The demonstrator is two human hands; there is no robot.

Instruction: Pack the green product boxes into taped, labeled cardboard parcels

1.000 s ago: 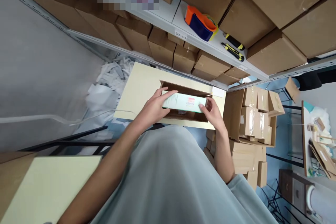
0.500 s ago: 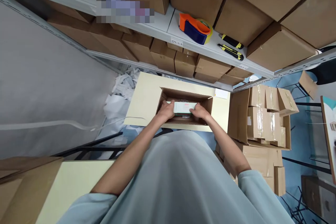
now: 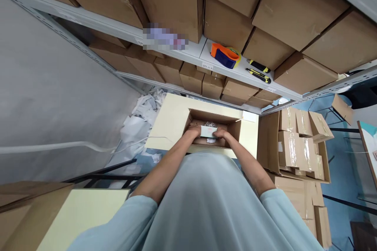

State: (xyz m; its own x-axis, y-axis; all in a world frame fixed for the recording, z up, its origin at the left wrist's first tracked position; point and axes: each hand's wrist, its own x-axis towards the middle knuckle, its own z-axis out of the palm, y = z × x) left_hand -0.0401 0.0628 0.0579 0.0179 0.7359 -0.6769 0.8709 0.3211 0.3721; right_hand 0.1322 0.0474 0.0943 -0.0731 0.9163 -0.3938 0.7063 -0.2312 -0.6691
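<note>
Both my hands reach into an open cardboard box on a pale yellow tabletop. Between them is a small white box with faint reddish print. My left hand is closed on its left end, and my right hand grips the right end. Clear crinkled plastic shows just behind the white box. A whitish scrap lies in front of it on the carton's floor. The undersides of my fingers are hidden.
Ahead, a metal shelf holds cardboard boxes, an orange and blue tape dispenser and two utility knives. A large carton of taped boxes stands right. Crumpled white paper lies left, near a white cable.
My hands have lowered the white box deeper into the carton, and its front edge has tipped. Plastic behind it shows more. The whole view has shifted, with the shelf now lower in it.
</note>
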